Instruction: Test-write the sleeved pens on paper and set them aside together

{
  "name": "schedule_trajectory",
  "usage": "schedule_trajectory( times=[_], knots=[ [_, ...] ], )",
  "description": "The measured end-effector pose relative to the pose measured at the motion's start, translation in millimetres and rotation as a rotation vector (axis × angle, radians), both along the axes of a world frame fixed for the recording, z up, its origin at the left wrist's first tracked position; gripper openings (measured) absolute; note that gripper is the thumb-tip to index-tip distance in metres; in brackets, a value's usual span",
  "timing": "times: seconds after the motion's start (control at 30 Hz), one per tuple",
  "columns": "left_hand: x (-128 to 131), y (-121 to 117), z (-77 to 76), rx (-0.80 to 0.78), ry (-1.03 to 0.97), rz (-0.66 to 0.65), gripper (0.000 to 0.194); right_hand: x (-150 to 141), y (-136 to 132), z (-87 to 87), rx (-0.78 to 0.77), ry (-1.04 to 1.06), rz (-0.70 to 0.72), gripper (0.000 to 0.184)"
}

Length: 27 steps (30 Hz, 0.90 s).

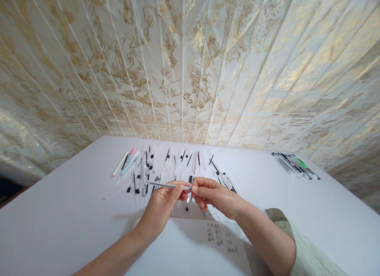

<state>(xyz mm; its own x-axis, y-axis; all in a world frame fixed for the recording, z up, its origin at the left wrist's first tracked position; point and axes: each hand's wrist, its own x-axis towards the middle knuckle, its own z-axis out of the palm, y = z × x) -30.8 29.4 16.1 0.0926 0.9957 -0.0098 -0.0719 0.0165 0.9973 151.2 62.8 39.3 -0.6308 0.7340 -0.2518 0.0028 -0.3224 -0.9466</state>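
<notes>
Both forearms come up from the bottom edge, the right one in a pale green sleeve (pixel 311 250), above a sheet of paper (pixel 190 248) whose handwriting is too small to read. The left hand (pixel 164 201) pinches a slim grey rod (pixel 166 185) between thumb and curled fingers; the right hand (pixel 215 195) grips its right end, fingertips hiding the tip. The rod lies nearly level, its other end jutting out leftward past the left hand. Just beyond the hands are scattered pen parts (pixel 128 189), partly covered and blurred; farther right, a group of dark-ended pens (pixel 293 167).
</notes>
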Motion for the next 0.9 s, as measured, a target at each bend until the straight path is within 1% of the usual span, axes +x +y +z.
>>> schedule_trajectory(
  times=[0.1,0.27,0.43,0.53,0.63,0.7,0.77,0.83,0.9],
  knots=[
    [1.0,-0.4,-1.0,-0.009,-0.019,0.011,0.032,-1.6,-0.4,0.0,0.017,-0.022,-0.002,0.034],
    [1.1,0.3,-2.9,-0.032,-0.037,0.007,0.033,-2.3,0.2,-2.0,0.104,-0.038,-0.01,0.035],
    [0.1,1.6,-0.8,-0.021,-0.009,-0.018,0.033,-1.6,0.6,-3.1,0.073,-0.016,0.017,0.032],
    [0.8,1.7,1.1,-0.028,-0.026,-0.022,0.033,-1.5,0.2,-2.3,0.059,-0.02,0.02,0.032],
    [2.7,0.8,0.4,-0.053,-0.056,-0.016,0.033,-0.4,1.5,-1.6,0.09,-0.065,0.039,0.033],
    [4.0,-0.6,-1.5,-0.077,-0.066,-0.003,0.034,1.4,3.6,-1.4,0.188,-0.153,0.034,0.035],
    [5.1,-2.4,-3.3,-0.099,-0.069,-0.001,0.035,3.7,5.5,-1.4,0.35,-0.272,-0.038,0.034],
    [6.2,-4.5,-3.6,-0.112,-0.065,-0.028,0.036,5.6,5.9,-1.2,0.504,-0.364,-0.135,0.025],
    [7.4,-6.6,-1.9,-0.125,-0.054,-0.077,0.037,6.2,4.3,-0.7,0.624,-0.388,-0.172,0.015]
  ],
)
